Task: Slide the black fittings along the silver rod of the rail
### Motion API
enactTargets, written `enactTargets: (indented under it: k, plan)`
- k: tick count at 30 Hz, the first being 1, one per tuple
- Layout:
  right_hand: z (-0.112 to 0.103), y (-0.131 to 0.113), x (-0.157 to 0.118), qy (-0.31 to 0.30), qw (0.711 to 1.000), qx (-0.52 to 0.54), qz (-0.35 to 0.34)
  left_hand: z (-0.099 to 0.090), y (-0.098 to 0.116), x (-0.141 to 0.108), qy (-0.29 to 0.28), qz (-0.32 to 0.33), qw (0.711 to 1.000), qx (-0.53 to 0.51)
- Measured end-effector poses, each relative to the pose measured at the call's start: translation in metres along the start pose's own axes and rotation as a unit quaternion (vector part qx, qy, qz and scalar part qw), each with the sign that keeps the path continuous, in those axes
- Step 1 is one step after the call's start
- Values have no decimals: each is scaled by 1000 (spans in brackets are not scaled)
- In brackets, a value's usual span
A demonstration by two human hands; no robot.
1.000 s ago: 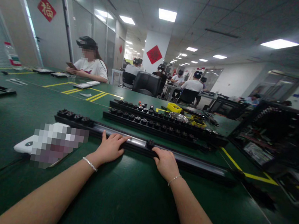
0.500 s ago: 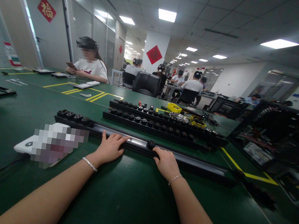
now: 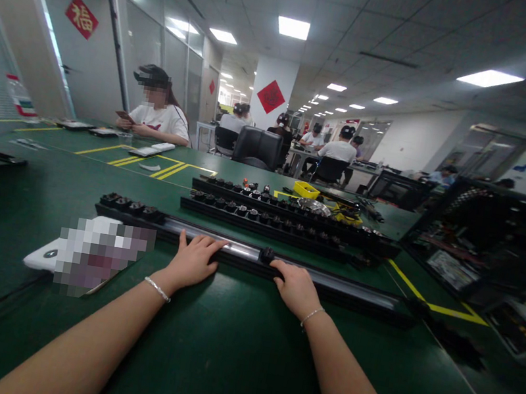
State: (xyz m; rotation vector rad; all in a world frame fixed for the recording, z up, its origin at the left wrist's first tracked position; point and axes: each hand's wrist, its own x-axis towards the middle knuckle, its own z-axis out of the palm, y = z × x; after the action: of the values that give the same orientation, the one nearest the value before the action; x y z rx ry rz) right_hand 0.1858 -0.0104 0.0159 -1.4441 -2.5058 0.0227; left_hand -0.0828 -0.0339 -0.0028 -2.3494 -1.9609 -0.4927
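Left hand [image 3: 193, 260] open, fingers spread over the near edge of a long black rail [image 3: 353, 290]. Right hand [image 3: 296, 287] loosely bent, fingertips at a small black module [image 3: 266, 255] seated in it; pinch or mere touch, cannot tell. Module lies between the hands, slightly beyond, right hand nearer. Rail's long axis runs crosswise, left end angled farther out. Four similar modules [image 3: 136, 207] at that end, beyond the left hand. Past both hands, two module-filled rails, roughly parallel. White device [image 3: 43, 253] left of the left hand; computer case [image 3: 500, 241] far right. Green tabletop [image 3: 217, 363], yellow tape. Farther off, seated person [image 3: 162, 120] with phone; lit office.
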Motion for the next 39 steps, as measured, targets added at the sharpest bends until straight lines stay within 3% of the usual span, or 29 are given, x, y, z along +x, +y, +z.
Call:
enactTargets:
  k: [13,22,39]
  plan:
    - [0,1,0,7,1000,12,5,-1,1,0,-5,-6,1000,5]
    - [-11,5,-3,-31,999,8,11,-1,1,0,-6,-2,1000,6]
    - [-9,6,-3,-5,999,30,25,-2,2,-1,-4,-4,1000,-5]
